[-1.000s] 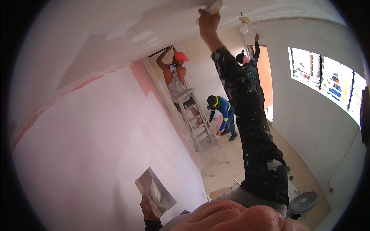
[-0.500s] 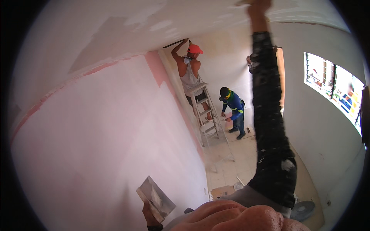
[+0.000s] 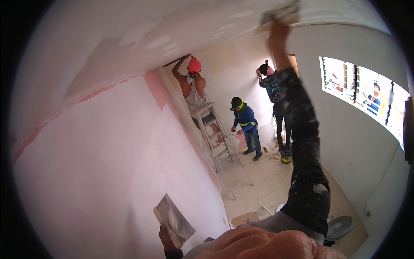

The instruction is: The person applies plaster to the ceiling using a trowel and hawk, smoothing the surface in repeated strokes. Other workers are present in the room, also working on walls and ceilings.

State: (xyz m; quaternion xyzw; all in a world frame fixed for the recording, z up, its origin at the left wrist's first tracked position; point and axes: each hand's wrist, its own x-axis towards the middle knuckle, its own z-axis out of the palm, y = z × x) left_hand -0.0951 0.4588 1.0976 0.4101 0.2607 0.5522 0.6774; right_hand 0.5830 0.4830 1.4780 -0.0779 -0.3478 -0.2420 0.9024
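My right hand (image 3: 278,41), at the end of a raised arm in a black, paint-spotted sleeve, grips a broad putty knife (image 3: 290,13) against or just under the white ceiling (image 3: 189,21). The knife is blurred by motion. Low down, near the pink-and-white wall (image 3: 95,151), my left hand (image 3: 165,237) is closed round the pale wooden edge of a second broad putty knife (image 3: 183,222). A smear of whitish putty lies on its grey metal blade. Darker patches and white filler strokes mark the ceiling.
One person (image 3: 196,84) stands on a stepladder (image 3: 215,134), reaching the ceiling. Another in blue (image 3: 246,123) stands beside it, and a third (image 3: 274,93) faces the far wall, by a bucket (image 3: 286,156). A louvred window (image 3: 366,88) is at right; a grey round coil (image 3: 339,228) lies on the floor.
My right hand has swung left and down in the picture, bringing its putty knife into view. The view has shifted a little, and the third person now shows. My left hand holds almost still.
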